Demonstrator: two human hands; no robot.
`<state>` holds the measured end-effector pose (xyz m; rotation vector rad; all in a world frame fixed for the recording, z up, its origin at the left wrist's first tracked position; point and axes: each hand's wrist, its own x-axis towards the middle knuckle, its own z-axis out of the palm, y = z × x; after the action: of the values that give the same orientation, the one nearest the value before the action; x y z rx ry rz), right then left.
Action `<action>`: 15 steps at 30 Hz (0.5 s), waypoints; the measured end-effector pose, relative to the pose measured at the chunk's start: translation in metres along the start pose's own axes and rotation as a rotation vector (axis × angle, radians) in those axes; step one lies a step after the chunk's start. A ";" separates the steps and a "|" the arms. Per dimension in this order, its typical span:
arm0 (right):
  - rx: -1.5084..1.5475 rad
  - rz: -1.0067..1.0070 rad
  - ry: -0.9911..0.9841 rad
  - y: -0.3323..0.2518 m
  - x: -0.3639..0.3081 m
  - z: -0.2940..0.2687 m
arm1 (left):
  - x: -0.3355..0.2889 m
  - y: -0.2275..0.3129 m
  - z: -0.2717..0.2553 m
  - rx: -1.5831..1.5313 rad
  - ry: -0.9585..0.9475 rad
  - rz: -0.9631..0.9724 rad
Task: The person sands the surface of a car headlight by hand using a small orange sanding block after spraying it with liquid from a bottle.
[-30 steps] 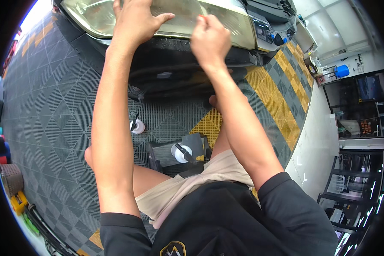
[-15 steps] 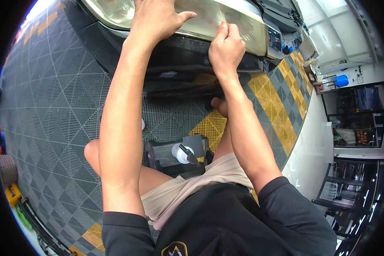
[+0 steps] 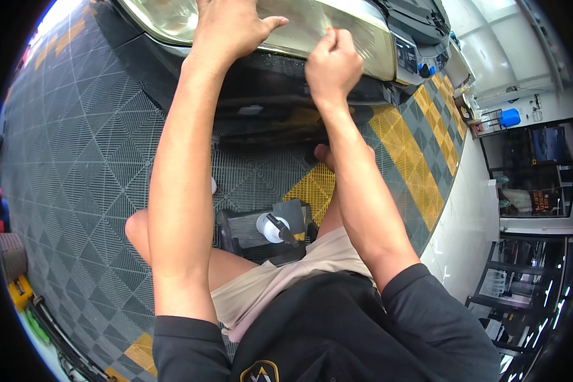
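Observation:
A car's clear headlight [image 3: 363, 48] fills the top of the head view, above a black bumper [image 3: 261, 95]. My left hand [image 3: 229, 28] lies flat on the lens with its fingers spread and holds nothing. My right hand [image 3: 334, 67] is curled into a fist against the lower edge of the lens, to the right of the left hand. Whether its fingertips pinch anything is hidden. The lens between the two hands looks hazy grey.
I crouch on grey grid floor tiles [image 3: 76, 159] with a yellow tile strip [image 3: 426, 165]. A white spray bottle [image 3: 270, 228] stands in a black tray [image 3: 242, 232] between my knees. A blue barrel [image 3: 509, 118] and dark shelving [image 3: 535, 172] stand at the right.
My right hand has slid a little right along the lens and curled tighter. My left hand stays flat on the lens. The view has shifted slightly closer to the car.

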<state>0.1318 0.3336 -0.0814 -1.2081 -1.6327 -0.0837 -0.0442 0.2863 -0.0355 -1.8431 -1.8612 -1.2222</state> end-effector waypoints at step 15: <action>0.135 -0.034 -0.214 -0.004 -0.031 -0.012 | 0.003 0.014 -0.016 0.052 -0.111 -0.046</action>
<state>0.1347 0.3046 -0.0973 -1.1165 -1.8137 0.1368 -0.0374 0.2748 -0.0185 -1.8855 -1.9844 -1.0961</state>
